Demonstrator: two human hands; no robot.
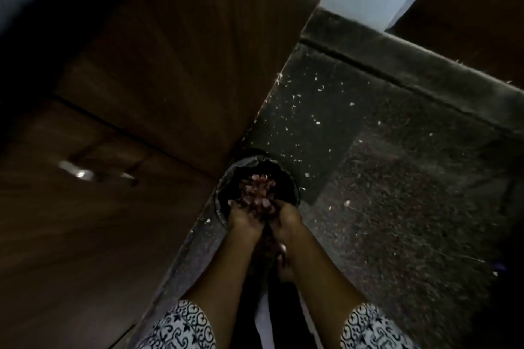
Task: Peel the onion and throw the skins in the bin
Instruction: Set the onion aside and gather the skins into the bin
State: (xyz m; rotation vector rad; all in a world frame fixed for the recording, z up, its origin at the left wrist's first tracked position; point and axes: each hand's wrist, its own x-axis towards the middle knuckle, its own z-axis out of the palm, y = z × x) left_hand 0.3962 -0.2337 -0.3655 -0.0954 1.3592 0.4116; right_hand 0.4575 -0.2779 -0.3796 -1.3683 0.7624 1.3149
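Risk: some onion skins (259, 193) could drift past the rim of the bin (226, 178) onto the floor (382, 178), since they are light and the bin opening looks narrow; pale scraps (317, 123) already dot the floor nearby.
Cause: parting the hands before they are centred over the opening, or from too high.
Left hand (241, 219): cupped, holding skins together with the other.
Right hand (285, 217): cupped, pressed close beside the left, sharing the same heap.
Skins: piled at the fingertips, directly above the bin's dark mouth.
Bin: on the floor, tucked against the corner of the wooden cabinet (170, 79).
Onion: not seen.
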